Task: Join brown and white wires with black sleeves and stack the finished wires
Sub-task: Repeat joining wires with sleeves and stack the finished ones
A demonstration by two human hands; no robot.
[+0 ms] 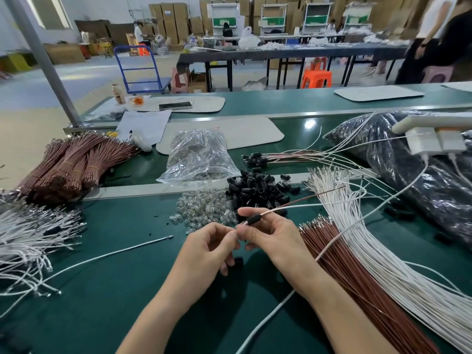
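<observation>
Head view, first voice: How far along with the joining?

Second voice: Midway through one join, judging by the hands. Right hand (270, 238) pinching a black sleeve (251, 218) between thumb and forefinger, one brown wire (332, 190) and one white wire (306, 205) threaded through it and trailing up to the right. Left hand (212, 249) with fingers (231, 235) curled, pinching what looks like the white wire's tip just below the sleeve. Held above the bench (102, 315), not yet stacked.

First voice: Anything finished?

Second voice: Seemingly a small stack of finished wires (281, 156) farther back, sleeved ends together, tails fanning right. Plenty left: loose sleeves (258, 190) heaped just beyond the hands, a brown sheaf (357, 277) and a white sheaf (383, 246) side by side near the right forearm. Early going, at a guess.

First voice: And round about?

Second voice: Green bench surface crossed by a metal strip. Clear beads (204, 212) touching the sleeve heap, a plastic bag (201, 154) of more behind. Tied brown bundles (69, 164) and a white tangle (30, 233) at far left; one stray wire (102, 256) lying alone. Large dark bag (421, 180) at right, white plug block (429, 140) with cables in front of it. Farther off, papers (145, 123), a phone (175, 106), a small bottle (118, 93). Beyond, a factory hall: stacked cartons (173, 19), a blue trolley (138, 70), an orange stool (316, 77), more benches, people too blurred to describe.
</observation>
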